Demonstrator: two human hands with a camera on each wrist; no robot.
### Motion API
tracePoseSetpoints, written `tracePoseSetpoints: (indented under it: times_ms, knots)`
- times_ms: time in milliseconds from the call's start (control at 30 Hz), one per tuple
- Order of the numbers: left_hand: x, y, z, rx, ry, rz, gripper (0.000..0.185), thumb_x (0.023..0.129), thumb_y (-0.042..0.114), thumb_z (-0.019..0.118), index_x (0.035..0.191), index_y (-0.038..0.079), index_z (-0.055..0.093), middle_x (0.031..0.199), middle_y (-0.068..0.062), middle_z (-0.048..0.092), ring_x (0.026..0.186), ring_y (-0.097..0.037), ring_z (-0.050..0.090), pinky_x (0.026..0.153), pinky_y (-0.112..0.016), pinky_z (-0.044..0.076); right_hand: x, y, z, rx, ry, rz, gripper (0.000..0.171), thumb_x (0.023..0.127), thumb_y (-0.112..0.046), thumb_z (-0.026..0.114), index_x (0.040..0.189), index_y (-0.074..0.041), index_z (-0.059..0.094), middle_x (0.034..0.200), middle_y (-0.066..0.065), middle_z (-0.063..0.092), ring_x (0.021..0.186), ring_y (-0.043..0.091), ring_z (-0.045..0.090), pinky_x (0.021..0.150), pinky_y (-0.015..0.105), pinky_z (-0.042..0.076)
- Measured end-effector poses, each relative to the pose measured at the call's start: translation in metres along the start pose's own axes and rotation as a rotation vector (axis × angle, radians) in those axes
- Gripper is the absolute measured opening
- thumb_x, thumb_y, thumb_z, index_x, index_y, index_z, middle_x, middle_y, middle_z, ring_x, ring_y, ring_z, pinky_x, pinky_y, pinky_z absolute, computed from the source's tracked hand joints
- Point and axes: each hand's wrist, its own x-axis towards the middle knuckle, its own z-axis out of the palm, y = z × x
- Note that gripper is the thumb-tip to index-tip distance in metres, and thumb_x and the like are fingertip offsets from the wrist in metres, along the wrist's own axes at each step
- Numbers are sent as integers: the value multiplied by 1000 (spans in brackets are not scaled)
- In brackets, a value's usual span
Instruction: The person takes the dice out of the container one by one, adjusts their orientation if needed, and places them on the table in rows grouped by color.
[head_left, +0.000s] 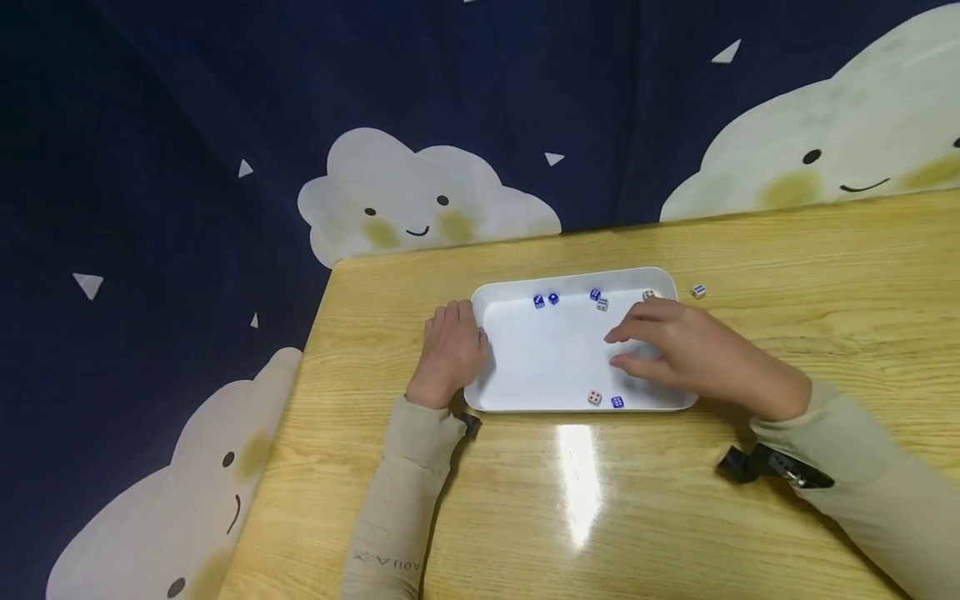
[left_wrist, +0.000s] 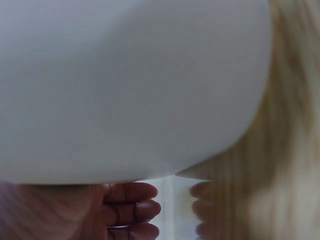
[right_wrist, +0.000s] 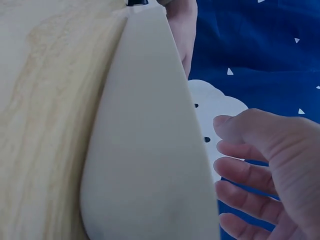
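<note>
White plastic tray (head_left: 525, 354) sits on a pale wood-grain counter (head_left: 787, 275), dice scattered inside it. The left hand (head_left: 450, 350) rests against the tray's left rim, its grip loosely curled against the edge. The right hand (head_left: 675, 350) hovers over the tray's right half, its grip apart with fingers (right_wrist: 245, 172) relaxed and holding nothing. One die (head_left: 698, 291) lies on the counter just beyond the tray's far right corner.
</note>
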Motion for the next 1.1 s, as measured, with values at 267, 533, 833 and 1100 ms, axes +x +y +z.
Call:
tracePoseSetpoints:
  times_ms: [267, 533, 833, 1100]
  knots:
    - [0, 1, -1, -4, -3, 0, 29, 105, 20, 40, 120, -3, 48, 105, -15, 51, 97, -32, 44, 87, -41, 38, 1, -4, 8, 6, 11, -42, 22, 77, -20, 87, 96, -12, 79, 92, -2, 73, 88, 14, 67, 83, 39, 59]
    - [0, 0, -1, -4, -3, 2, 28, 105, 19, 40, 121, -3, 48, 106, -16, 51, 97, -32, 43, 88, -41, 38, -1, -8, 19, 29, 20, -93, 20, 78, -20, 85, 96, -14, 79, 91, -3, 71, 85, 10, 64, 76, 33, 57]
    - [0, -1, 1, -6, 16, 7, 28, 105, 19, 39, 120, -3, 48, 105, -16, 52, 95, -32, 43, 86, -41, 38, -2, -14, 30, 33, -50, -102, 21, 81, -26, 85, 100, -18, 78, 94, -5, 70, 89, 9, 63, 81, 33, 56]
    - [0, -1, 1, 0, 4, 6, 30, 105, 20, 38, 121, -3, 48, 106, -16, 51, 96, -32, 44, 86, -40, 38, -3, -15, 37, 69, -56, -108, 19, 82, -25, 85, 99, -17, 79, 93, -6, 70, 87, 6, 64, 79, 30, 58]
